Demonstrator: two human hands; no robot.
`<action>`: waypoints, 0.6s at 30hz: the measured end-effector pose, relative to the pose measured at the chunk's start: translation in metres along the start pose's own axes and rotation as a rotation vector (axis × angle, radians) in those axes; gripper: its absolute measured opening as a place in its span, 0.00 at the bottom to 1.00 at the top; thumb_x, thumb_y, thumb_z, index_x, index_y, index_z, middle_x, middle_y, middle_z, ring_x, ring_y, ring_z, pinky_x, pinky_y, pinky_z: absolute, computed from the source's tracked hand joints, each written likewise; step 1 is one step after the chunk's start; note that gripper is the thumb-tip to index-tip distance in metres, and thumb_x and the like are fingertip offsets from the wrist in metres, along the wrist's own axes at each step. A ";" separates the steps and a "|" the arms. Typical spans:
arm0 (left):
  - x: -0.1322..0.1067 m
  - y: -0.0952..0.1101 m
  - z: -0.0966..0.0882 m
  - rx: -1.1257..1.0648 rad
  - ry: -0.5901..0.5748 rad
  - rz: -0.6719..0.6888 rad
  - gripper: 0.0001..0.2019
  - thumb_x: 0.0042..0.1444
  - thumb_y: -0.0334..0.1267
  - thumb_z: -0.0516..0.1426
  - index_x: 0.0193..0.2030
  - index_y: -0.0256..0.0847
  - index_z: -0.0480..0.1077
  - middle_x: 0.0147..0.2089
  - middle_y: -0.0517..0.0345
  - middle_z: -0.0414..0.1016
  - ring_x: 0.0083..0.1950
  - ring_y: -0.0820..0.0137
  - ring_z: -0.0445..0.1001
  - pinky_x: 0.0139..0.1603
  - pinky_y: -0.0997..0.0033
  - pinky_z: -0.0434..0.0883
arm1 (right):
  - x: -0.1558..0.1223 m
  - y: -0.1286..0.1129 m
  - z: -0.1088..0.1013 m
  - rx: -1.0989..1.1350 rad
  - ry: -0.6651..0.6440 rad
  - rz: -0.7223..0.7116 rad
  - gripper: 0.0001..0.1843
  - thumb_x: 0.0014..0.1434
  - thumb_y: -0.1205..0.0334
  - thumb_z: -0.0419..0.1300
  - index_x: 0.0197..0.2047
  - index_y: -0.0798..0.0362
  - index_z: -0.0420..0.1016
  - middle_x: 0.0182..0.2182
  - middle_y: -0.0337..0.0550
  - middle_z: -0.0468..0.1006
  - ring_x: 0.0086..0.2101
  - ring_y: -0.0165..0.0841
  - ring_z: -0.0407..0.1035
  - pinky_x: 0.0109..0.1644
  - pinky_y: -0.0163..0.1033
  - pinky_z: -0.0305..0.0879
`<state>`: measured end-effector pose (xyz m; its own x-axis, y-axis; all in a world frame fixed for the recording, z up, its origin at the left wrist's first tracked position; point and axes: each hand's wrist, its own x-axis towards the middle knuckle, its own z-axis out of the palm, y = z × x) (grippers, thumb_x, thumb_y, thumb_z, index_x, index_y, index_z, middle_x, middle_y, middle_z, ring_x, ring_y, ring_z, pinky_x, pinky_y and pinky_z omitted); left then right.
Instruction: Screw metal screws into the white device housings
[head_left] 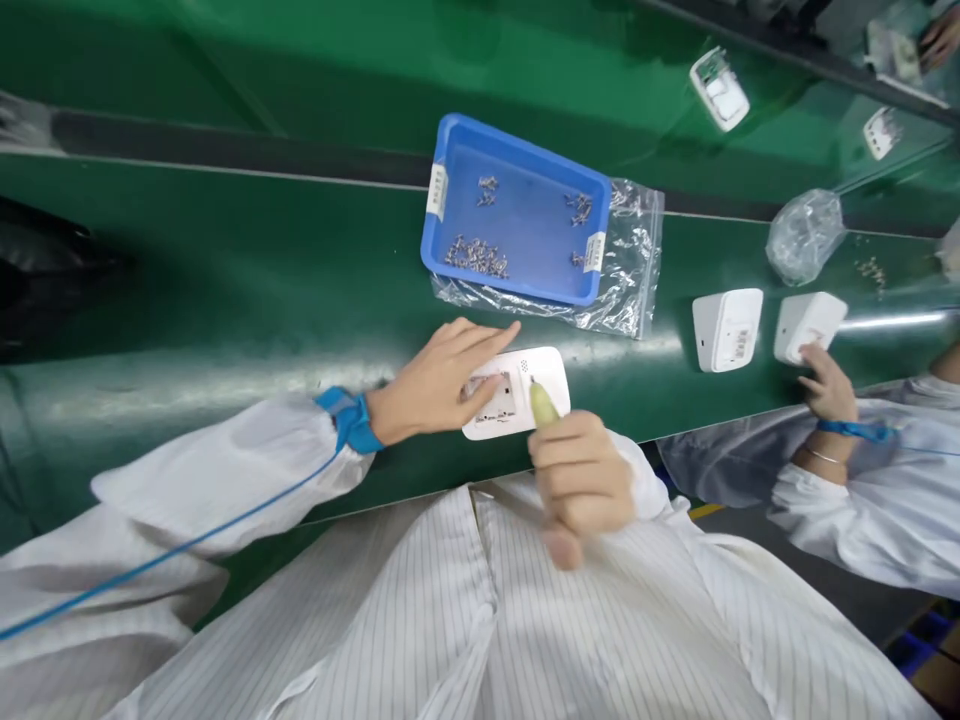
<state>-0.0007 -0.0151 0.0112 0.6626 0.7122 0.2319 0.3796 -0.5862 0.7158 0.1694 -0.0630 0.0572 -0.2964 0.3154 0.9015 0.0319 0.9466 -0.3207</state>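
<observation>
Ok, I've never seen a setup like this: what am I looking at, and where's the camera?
No machine here: a person works with bare hands, and the one camera sits on their head, looking down. The left hand, wearing a blue wrist strap, lies flat on a white plastic device on the green work surface. The right hand grips a yellow-handled screwdriver, tip on that device. Behind it a blue tray of small screws sits on a clear plastic bag. At right, a co-worker's hand touches one of two similar devices.
</observation>
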 end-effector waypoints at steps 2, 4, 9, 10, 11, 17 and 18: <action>0.002 0.013 0.004 -0.029 -0.031 0.027 0.35 0.66 0.47 0.51 0.73 0.38 0.41 0.66 0.43 0.62 0.61 0.57 0.63 0.63 0.53 0.61 | 0.001 0.000 -0.019 -0.222 0.017 0.158 0.26 0.67 0.63 0.42 0.17 0.50 0.39 0.11 0.30 0.45 0.13 0.25 0.44 0.22 0.35 0.50; 0.003 0.025 0.014 0.025 -0.109 0.051 0.44 0.60 0.54 0.56 0.74 0.41 0.37 0.71 0.40 0.52 0.69 0.51 0.55 0.66 0.49 0.58 | -0.001 0.007 -0.038 -0.554 -0.079 0.503 0.27 0.69 0.61 0.43 0.16 0.50 0.46 0.11 0.31 0.51 0.14 0.25 0.49 0.24 0.35 0.49; -0.003 0.033 0.021 0.157 -0.075 0.119 0.43 0.47 0.40 0.65 0.69 0.46 0.52 0.66 0.40 0.55 0.65 0.49 0.61 0.60 0.51 0.68 | -0.019 0.037 -0.063 -1.074 -0.765 1.282 0.23 0.70 0.50 0.44 0.31 0.53 0.70 0.22 0.42 0.75 0.22 0.31 0.68 0.27 0.36 0.46; -0.002 0.029 0.013 0.153 0.035 0.118 0.43 0.44 0.40 0.66 0.67 0.47 0.54 0.64 0.43 0.56 0.63 0.51 0.63 0.59 0.53 0.69 | -0.025 0.038 -0.063 -1.109 -0.856 1.330 0.23 0.70 0.49 0.43 0.34 0.53 0.71 0.24 0.44 0.77 0.24 0.33 0.71 0.28 0.36 0.46; 0.000 0.023 0.001 0.173 0.202 0.108 0.44 0.41 0.41 0.67 0.66 0.48 0.54 0.63 0.45 0.57 0.62 0.52 0.64 0.59 0.54 0.69 | -0.031 0.037 -0.061 -1.129 -0.907 1.332 0.23 0.70 0.50 0.42 0.36 0.53 0.71 0.26 0.45 0.78 0.26 0.33 0.72 0.28 0.36 0.45; 0.053 -0.081 -0.100 0.414 1.245 -0.143 0.50 0.41 0.44 0.67 0.65 0.31 0.45 0.68 0.40 0.48 0.72 0.53 0.47 0.75 0.50 0.44 | -0.055 0.022 -0.040 -1.068 -0.928 1.122 0.24 0.71 0.54 0.37 0.35 0.52 0.70 0.29 0.42 0.80 0.27 0.31 0.74 0.27 0.37 0.41; 0.061 -0.106 -0.115 0.371 1.331 -0.235 0.49 0.41 0.40 0.67 0.63 0.29 0.42 0.69 0.37 0.46 0.72 0.55 0.47 0.75 0.51 0.45 | -0.056 0.022 -0.037 -1.063 -0.920 1.118 0.25 0.71 0.54 0.37 0.35 0.52 0.70 0.29 0.42 0.80 0.27 0.31 0.74 0.27 0.37 0.40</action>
<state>-0.0745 0.1354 0.0248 -0.4613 0.5118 0.7247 0.6798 -0.3210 0.6594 0.2225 -0.0577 0.0102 -0.0757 0.9868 -0.1429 0.9959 0.0818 0.0376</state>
